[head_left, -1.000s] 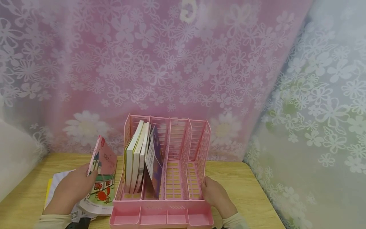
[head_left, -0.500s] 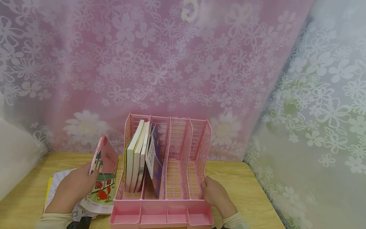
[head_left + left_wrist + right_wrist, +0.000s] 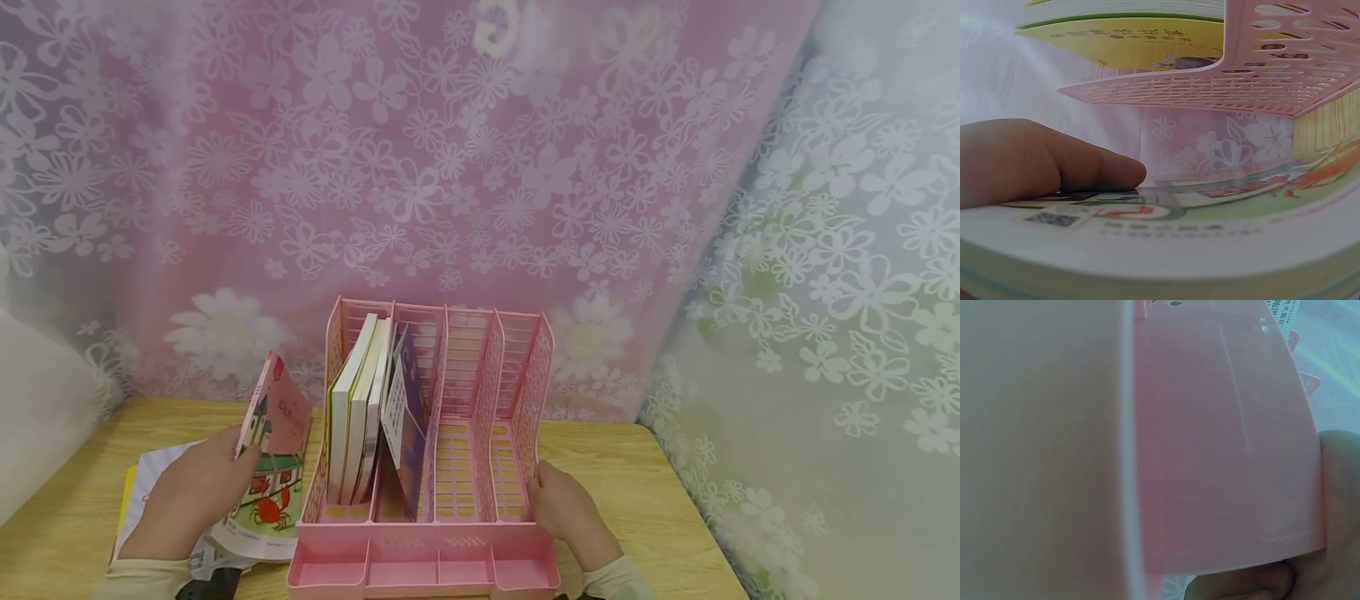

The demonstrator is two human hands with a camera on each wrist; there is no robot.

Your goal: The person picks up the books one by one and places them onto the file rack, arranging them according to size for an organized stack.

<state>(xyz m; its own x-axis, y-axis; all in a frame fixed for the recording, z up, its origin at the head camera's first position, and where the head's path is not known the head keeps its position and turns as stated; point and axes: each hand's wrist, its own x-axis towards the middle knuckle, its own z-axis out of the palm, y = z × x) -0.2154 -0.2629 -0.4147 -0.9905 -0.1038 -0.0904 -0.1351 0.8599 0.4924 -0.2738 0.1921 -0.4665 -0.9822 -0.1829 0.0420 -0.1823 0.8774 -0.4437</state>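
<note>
My left hand (image 3: 193, 490) grips a pink picture book (image 3: 279, 467) by its spine side, with a red crab and a small house on the cover. The book stands upright, left of the pink file rack (image 3: 517, 542). In the left wrist view the thumb (image 3: 1100, 170) lies on the cover. My right hand (image 3: 564, 507) holds the rack's right side wall near the front. Several thick books (image 3: 351, 433) fill the leftmost slot, and a purple book (image 3: 411, 437) leans in the second. In the right wrist view, fingers (image 3: 1235, 584) curl round a pink panel (image 3: 1229, 450).
More books or papers (image 3: 161, 462) lie flat on the wooden table (image 3: 622, 475), under and behind the left hand. A row of small compartments (image 3: 465, 573) runs along the rack's front. A flowered curtain (image 3: 450, 167) hangs behind, and a pale one (image 3: 840, 292) at right.
The pink book in my left hand has shifted slightly to the right, towards the rack. My right hand and the rack stay in place.
</note>
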